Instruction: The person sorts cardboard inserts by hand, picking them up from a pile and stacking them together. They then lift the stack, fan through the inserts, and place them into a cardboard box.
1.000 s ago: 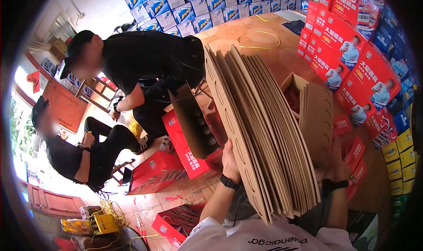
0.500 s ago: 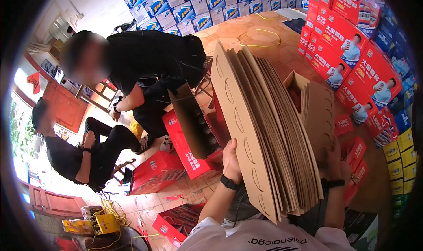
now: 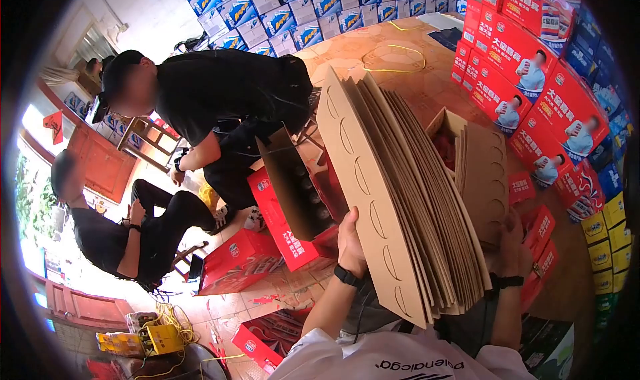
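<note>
A thick stack of brown cardboard sheets (image 3: pixel 417 207) with curved slits stands tilted in front of me, its leaves slightly fanned. My left hand (image 3: pixel 350 241) is closed on the stack's left edge, thumb against the front sheet. On the right, another cardboard piece (image 3: pixel 485 180) with the same curved cuts leans beside the stack. My right hand (image 3: pixel 513 247) is at the lower right edge of that piece, fingers bent against it and partly in shadow. Behind the stack, an open brown carton (image 3: pixel 445 123) shows something red inside.
An open red box (image 3: pixel 283 223) holding bottles or cans stands left of the stack. Red cartons (image 3: pixel 240 260) lie on the tiled floor (image 3: pixel 320 50). Two people in black sit at the left. Red cases (image 3: pixel 513 67) and blue-white cases (image 3: pixel 320 10) are piled along the walls.
The stack has shifted slightly, and my right hand has moved a little right and down along the cardboard's edge. The nearer seated person's head has turned. My left hand keeps its grip.
</note>
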Motion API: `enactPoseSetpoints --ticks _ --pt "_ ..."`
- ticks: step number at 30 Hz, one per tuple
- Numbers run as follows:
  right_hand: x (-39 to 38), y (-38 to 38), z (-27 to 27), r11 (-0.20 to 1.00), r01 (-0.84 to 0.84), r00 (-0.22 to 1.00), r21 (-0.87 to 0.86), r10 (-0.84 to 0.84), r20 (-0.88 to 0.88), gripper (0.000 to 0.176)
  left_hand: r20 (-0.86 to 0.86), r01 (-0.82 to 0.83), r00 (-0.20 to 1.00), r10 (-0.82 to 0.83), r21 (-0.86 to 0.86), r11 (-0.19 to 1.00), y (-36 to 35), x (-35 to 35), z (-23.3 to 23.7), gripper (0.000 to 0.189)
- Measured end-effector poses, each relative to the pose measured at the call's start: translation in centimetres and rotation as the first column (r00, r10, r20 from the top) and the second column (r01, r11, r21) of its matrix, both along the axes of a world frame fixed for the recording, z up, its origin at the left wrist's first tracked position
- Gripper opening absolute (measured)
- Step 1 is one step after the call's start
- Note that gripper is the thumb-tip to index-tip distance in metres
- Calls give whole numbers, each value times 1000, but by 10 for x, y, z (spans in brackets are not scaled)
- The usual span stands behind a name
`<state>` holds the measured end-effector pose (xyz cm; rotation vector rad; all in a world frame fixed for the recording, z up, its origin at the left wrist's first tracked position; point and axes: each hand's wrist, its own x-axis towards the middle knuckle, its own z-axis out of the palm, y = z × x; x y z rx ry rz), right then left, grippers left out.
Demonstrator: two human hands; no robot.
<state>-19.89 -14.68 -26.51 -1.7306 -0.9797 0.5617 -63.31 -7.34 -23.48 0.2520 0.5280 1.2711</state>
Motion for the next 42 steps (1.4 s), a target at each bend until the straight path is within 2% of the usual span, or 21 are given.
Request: enactPoseSetpoints --ticks 1,4,6,8,10,19,22,25,28,29,31,34,37,40,42 --pt "-3 1 6 1000 13 1000 -2 -13 16 54 -21 2 1000 -2 -2 1000 0 -1 -2 67" --pt "2 -2 7 999 40 961 -7 -37 273 50 0 16 1000 -16 -14 1000 0 -1 0 67" --pt "15 0 5 1000 25 978 13 -27 206 53 67 34 997 -31 -39 999 0 1 5 68" --pt "20 0 3 999 34 990 26 -37 137 53 44 28 999 -27 -30 999 1 1 6 68" --pt "3 -1 24 997 66 996 30 -68 66 50 15 23 1000 -23 -34 999 1 1 4 68" --pt "16 -4 9 990 131 906 -53 -97 411 42 -71 10 997 -15 -70 997 6 2 -7 58" --pt "9 -4 26 973 169 944 -156 -114 310 40 -85 -20 996 13 -92 996 4 5 -2 54" --pt "-4 -5 62 979 61 997 -194 -50 62 39 -74 -9 997 2 -98 995 5 4 -5 53" --pt "6 -5 60 992 124 944 -26 -126 -303 41 -75 -13 997 5 -100 995 5 4 -8 53" --pt "8 -7 61 991 124 925 48 -98 -367 41 -79 -16 997 8 -97 995 5 3 -8 54" --pt "-7 -12 97 971 142 875 194 -32 -484 42 -87 -18 996 10 -92 996 4 4 -3 54" --pt "-38 -18 160 926 143 891 349 33 -452 45 -100 -22 995 13 -91 996 4 6 0 55" --pt "-72 -33 222 886 124 918 446 69 -391 57 -110 -32 994 21 -93 995 4 7 1 55" --pt "-108 -57 256 892 -85 961 444 192 -201 70 -101 -31 995 23 -85 996 5 9 4 51" --pt "-141 -71 278 929 -248 942 276 298 -155 65 -79 -35 996 27 -92 995 8 8 -2 46"
